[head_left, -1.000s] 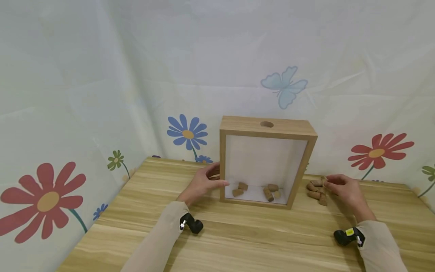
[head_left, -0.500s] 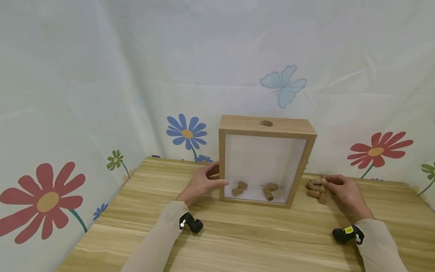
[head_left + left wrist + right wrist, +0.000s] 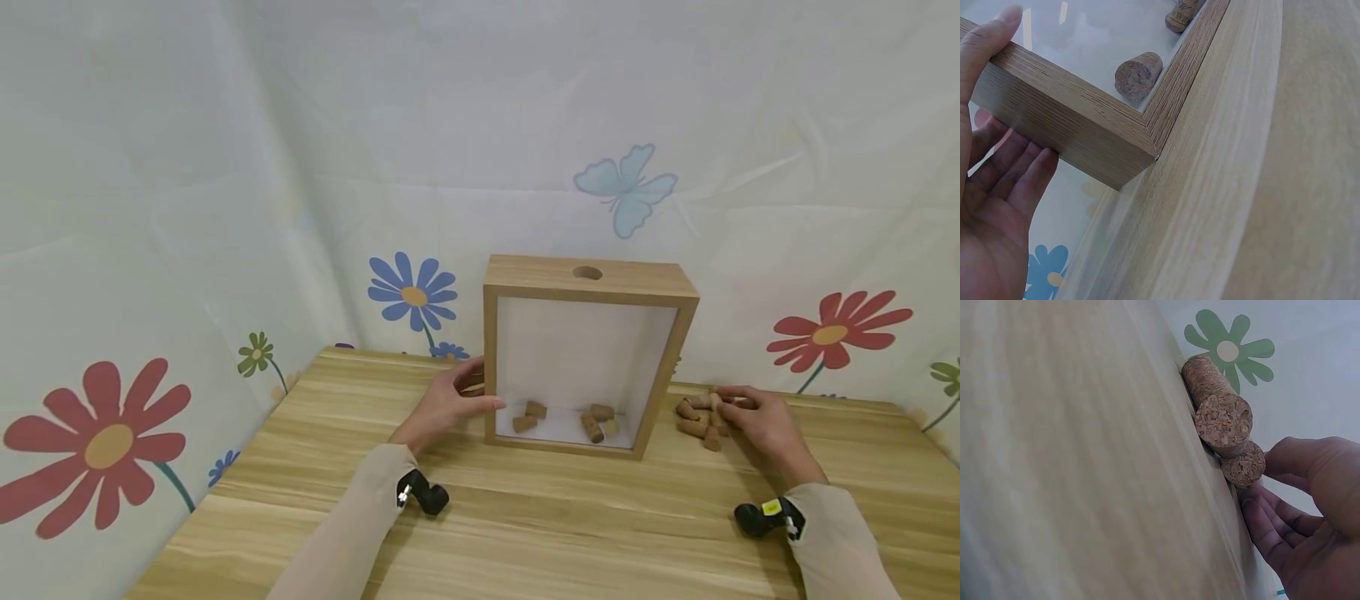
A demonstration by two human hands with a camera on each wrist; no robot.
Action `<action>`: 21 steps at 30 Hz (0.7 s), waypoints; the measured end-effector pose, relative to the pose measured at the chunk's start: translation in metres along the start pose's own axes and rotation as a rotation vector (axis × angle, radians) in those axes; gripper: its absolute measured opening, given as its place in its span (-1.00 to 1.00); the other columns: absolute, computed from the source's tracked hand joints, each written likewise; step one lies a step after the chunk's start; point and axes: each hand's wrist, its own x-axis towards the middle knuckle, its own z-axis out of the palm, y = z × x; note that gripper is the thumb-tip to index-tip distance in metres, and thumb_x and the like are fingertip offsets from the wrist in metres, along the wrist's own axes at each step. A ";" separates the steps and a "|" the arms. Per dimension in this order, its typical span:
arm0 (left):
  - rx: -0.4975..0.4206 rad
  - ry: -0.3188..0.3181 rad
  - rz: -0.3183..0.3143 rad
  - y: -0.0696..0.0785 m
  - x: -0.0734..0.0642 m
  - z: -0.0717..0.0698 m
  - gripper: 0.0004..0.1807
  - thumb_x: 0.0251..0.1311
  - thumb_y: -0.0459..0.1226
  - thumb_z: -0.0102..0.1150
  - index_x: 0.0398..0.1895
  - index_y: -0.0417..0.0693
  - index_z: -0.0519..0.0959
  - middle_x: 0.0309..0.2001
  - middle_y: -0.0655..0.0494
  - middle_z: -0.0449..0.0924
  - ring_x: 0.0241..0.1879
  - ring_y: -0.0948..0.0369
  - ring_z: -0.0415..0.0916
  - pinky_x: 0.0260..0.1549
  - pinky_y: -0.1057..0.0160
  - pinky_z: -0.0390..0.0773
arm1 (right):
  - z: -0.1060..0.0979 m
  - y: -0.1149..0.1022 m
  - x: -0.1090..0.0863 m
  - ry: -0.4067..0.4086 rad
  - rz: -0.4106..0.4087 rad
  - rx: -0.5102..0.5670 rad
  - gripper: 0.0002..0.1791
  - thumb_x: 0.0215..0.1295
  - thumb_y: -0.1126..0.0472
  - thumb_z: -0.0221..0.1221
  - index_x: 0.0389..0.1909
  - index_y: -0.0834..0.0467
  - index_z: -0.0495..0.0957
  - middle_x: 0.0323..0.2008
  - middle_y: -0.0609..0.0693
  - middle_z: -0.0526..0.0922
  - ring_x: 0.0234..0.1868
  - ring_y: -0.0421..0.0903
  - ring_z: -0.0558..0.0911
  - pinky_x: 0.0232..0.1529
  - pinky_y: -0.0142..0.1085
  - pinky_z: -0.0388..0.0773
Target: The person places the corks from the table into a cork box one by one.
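Observation:
A wooden shadow box (image 3: 592,287) with a clear front and a round hole in its top stands upright on the table. Several corks (image 3: 592,427) lie inside at the bottom. My left hand (image 3: 442,404) grips the box's left side, thumb on the front edge and fingers along the side, as the left wrist view shows. To the right of the box is a small heap of wine corks (image 3: 692,427). There my right hand (image 3: 767,423) pinches one cork (image 3: 1244,465) between thumb and fingers, low at the table. Part of the heap is hidden behind the fingers.
The wood-grain table (image 3: 570,525) runs back to a white curtain (image 3: 465,125) printed with flowers and a butterfly. The box and the cork heap are close to the table's back edge. Black wrist cameras (image 3: 768,518) sit on both sleeves.
My right fingers have shifted slightly at the heap, and corks beside them have turned a little. The left hand and the box stay in place.

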 end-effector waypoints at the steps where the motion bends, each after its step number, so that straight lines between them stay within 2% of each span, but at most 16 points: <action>1: -0.001 0.000 -0.001 0.000 0.000 0.000 -0.07 0.18 -0.19 0.61 0.57 -0.14 0.36 0.41 -0.07 0.50 0.36 -0.04 0.50 0.32 0.10 0.55 | 0.000 0.000 0.000 0.006 0.004 -0.005 -0.55 0.61 0.23 0.16 0.27 0.53 0.49 -0.03 0.48 0.66 -0.08 0.16 0.64 -0.32 -0.47 0.52; 6: -0.001 -0.001 -0.002 -0.001 0.000 0.000 -0.08 0.17 -0.19 0.61 0.57 -0.13 0.37 0.41 -0.06 0.51 0.36 -0.04 0.50 0.32 0.10 0.55 | -0.001 0.002 0.001 0.067 0.018 -0.045 -0.56 0.53 0.27 0.23 0.19 0.56 0.48 -0.11 0.48 0.66 -0.13 0.24 0.66 -0.29 -0.32 0.52; 10: 0.000 0.003 -0.004 0.000 0.000 0.000 -0.08 0.17 -0.18 0.62 0.57 -0.14 0.37 0.40 -0.06 0.51 0.35 -0.04 0.51 0.32 0.10 0.55 | -0.002 -0.001 0.001 0.077 0.057 -0.035 -0.53 0.51 0.28 0.22 0.18 0.59 0.42 -0.02 0.54 0.58 -0.01 0.40 0.60 -0.23 -0.29 0.51; 15: -0.006 0.002 -0.003 0.000 0.001 0.000 -0.07 0.17 -0.17 0.62 0.57 -0.14 0.36 0.41 -0.08 0.50 0.36 -0.05 0.51 0.33 0.08 0.54 | -0.003 -0.003 -0.002 0.099 0.083 -0.028 -0.53 0.47 0.29 0.24 0.17 0.60 0.43 -0.05 0.50 0.60 -0.05 0.34 0.61 -0.32 -0.41 0.47; 21: -0.001 -0.001 -0.006 0.000 0.001 0.000 -0.08 0.19 -0.18 0.60 0.58 -0.14 0.35 0.42 -0.08 0.49 0.37 -0.06 0.49 0.34 0.06 0.54 | -0.004 -0.003 -0.003 0.102 0.060 -0.028 -0.53 0.47 0.27 0.26 0.16 0.60 0.47 -0.11 0.45 0.64 -0.12 0.22 0.63 -0.37 -0.48 0.46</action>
